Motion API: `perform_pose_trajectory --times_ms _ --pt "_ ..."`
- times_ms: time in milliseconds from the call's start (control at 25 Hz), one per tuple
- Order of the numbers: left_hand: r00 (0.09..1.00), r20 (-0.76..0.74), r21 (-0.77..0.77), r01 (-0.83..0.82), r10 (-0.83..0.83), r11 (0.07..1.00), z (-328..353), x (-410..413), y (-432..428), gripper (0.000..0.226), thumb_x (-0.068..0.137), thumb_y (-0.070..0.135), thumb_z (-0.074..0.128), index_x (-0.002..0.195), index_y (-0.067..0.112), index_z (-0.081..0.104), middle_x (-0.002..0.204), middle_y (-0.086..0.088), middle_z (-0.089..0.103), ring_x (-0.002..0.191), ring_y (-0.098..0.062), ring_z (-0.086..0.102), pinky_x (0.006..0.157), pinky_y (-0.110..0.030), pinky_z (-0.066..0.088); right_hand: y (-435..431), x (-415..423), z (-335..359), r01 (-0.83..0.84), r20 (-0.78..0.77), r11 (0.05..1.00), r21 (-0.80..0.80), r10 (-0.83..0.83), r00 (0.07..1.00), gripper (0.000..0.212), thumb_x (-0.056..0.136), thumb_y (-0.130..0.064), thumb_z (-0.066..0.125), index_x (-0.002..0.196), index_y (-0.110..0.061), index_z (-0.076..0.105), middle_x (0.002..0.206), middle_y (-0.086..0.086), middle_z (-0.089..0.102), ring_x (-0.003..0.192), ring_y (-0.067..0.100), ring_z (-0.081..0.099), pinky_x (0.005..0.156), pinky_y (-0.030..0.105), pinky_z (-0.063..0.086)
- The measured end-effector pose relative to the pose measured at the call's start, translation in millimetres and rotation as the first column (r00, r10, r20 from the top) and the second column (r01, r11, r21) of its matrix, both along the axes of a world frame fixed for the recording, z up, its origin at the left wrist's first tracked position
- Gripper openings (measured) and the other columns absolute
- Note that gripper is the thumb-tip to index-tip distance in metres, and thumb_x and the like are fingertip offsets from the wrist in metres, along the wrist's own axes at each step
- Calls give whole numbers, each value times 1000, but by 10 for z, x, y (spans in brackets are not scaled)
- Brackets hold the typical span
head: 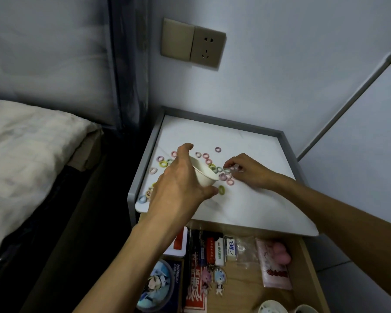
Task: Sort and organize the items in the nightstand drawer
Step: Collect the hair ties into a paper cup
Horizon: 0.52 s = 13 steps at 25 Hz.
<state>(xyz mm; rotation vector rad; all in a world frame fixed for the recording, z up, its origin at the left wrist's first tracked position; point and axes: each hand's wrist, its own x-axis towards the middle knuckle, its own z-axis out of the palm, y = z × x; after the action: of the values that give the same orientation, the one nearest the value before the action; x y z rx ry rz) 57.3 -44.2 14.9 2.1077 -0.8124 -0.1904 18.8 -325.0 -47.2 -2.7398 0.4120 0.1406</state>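
Sitting between left fingers [185, 149]: paper cup [204, 175]

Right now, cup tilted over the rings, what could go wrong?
1. The cup in the left hand is tilted toward the right hand; rings dropped in may roll back out.
2. Some rings at the front left corner of the top lie by the edge; a sweep of the left hand could knock them off.
3. The drawer stands open below; a flicked ring could land among its items.
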Motion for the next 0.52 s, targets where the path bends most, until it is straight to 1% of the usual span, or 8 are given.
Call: perform_pose_trajectory --times_ms 120,200,240,320,400,480,520 --pt "1000 -14 13 7 -7 1000 15 -24 -26 101 69 40 85 146 26 22 136 -2 55 121 -22 52 85 -28 41 43 -45 17 -10 34 1000 -11 11 999 21 91 -18 68 111 -19 65 109 -1 54 94 11 51 76 9 39" --pt "1000 -25 22 6 -5 1000 23 -31 -40 102 70 40 85 147 26 20 137 -1 54 122 -22 51 82 -26 36 79 -40 9 19 64 999 -27 -17 998 15 90 -17 69 104 -18 67 105 2 59 91 14 54 78 17 43" --pt "1000 -29 23 4 -3 1000 26 -29 -44 102 70 39 85 147 26 20 137 -1 53 123 -22 51 82 -25 36 93 -41 5 33 79 999 -28 -30 996 12 89 -15 69 100 -17 68 103 2 61 90 15 56 77 19 44" --pt "999 -33 23 1 0 1000 23 -23 -51 102 70 39 85 147 26 20 137 -1 54 122 -22 51 82 -25 36 107 -58 9 66 81 998 -4 -66 995 8 88 -13 70 94 -19 68 98 1 64 87 15 57 71 15 42" --pt "999 -34 27 2 -1 1000 25 -20 -55 102 69 40 85 147 27 20 136 -1 54 121 -22 51 82 -25 35 122 -79 43 100 63 995 10 -100 993 9 89 -15 70 91 -22 66 94 -1 64 81 10 56 66 12 39" --pt "999 -32 31 4 -3 1000 25 -22 -68 102 68 41 85 146 27 20 135 0 54 120 -23 52 84 -29 39 141 -86 156 150 70 988 29 -152 986 9 89 -16 70 88 -24 65 88 -3 63 76 6 54 63 10 38" --pt "1000 -30 29 2 -1 1000 25 -22 -76 102 68 41 85 146 27 20 135 0 55 119 -23 53 85 -31 41 162 -80 257 171 97 984 56 -176 980 10 88 -16 70 86 -24 65 85 -3 64 74 6 55 62 11 40"
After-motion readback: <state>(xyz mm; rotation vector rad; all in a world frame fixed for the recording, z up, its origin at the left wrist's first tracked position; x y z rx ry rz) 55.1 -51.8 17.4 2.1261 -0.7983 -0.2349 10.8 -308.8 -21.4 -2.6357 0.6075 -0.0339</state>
